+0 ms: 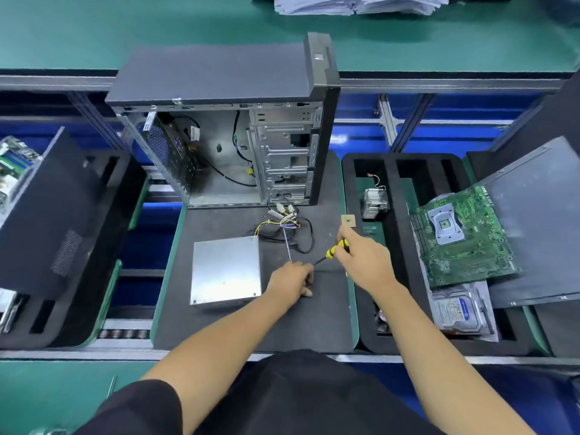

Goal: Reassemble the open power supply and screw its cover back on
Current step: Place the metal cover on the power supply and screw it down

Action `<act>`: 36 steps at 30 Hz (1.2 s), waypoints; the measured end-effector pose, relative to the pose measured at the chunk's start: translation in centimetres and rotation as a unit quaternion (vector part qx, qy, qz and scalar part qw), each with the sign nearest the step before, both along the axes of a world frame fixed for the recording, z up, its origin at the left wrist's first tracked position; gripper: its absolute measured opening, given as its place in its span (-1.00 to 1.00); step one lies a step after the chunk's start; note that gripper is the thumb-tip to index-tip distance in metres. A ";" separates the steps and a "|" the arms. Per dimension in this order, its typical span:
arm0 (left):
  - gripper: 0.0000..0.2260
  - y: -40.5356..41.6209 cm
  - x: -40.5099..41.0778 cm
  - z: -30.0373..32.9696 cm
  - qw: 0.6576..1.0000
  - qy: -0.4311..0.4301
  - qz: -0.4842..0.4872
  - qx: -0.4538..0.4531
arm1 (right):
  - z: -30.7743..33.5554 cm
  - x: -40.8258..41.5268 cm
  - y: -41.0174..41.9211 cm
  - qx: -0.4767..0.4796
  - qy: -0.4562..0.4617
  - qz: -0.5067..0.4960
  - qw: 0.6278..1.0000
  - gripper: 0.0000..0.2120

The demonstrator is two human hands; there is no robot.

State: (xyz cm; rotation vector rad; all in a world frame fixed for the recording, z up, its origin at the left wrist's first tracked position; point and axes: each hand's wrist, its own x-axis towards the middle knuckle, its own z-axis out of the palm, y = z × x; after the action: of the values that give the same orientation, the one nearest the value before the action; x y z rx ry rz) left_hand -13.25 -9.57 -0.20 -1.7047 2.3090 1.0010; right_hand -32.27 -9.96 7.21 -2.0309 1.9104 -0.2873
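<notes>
An open computer case (226,127) stands upright at the back of a dark foam mat (251,321), its side panel off and loose cables inside. To the right, a black foam tray (389,252) holds a heatsink (374,203) in one slot, with a green motherboard (464,237) lying tilted across it, a hard drive (459,312) below and a small square chip (348,220) by its left edge. Stacked papers (361,4) lie on the green counter (157,23) beyond.

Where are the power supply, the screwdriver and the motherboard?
power supply (226,271): head view, middle of its silver cover.
screwdriver (332,251): head view, yellow-and-black handle where it leaves the right hand.
motherboard (464,240): head view, green board beside the CPU socket.
</notes>
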 end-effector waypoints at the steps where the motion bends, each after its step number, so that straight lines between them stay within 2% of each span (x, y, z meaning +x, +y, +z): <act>1: -0.71 -0.1 -0.1 -0.2 1.000 0.006 0.021 0.013 | -0.3 -0.4 0.2 0.004 0.000 -0.001 1.000 -0.90; 9: -0.84 -0.1 -0.8 -0.8 0.996 0.023 0.074 0.037 | -0.9 -1.2 0.3 0.014 -0.029 0.012 0.999 -0.89; 12: -0.98 0.2 -0.6 -0.2 0.993 0.043 0.101 0.031 | -0.4 -0.7 0.0 0.007 -0.031 0.022 0.999 -0.87; 16: -0.93 1.1 1.3 1.1 0.981 0.146 0.128 -0.023 | 0.8 0.0 -0.7 -0.014 -0.043 0.039 0.998 -0.87; 21: -0.88 1.5 3.6 2.7 0.964 0.192 0.158 -0.094 | 3.0 1.2 -1.4 -0.048 -0.073 0.071 0.994 -0.88; 24: -0.90 1.6 5.2 3.5 0.957 0.221 0.165 -0.093 | 4.2 2.4 -1.4 -0.075 -0.088 0.078 0.990 -0.88; 29: -0.94 2.3 7.9 4.3 0.953 0.232 0.181 -0.076 | 5.6 5.4 -1.2 -0.057 -0.113 0.100 0.987 -0.90; 36: -0.95 3.7 11.1 4.5 0.945 0.252 0.194 -0.070 | 6.1 9.7 -0.4 -0.042 -0.093 0.143 0.984 -0.85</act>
State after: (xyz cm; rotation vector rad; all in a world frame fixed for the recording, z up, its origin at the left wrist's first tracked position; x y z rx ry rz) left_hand -2.18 -5.86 4.32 -2.2433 2.4208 1.5352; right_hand -22.60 -10.35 13.30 -2.2119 1.4973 -0.4735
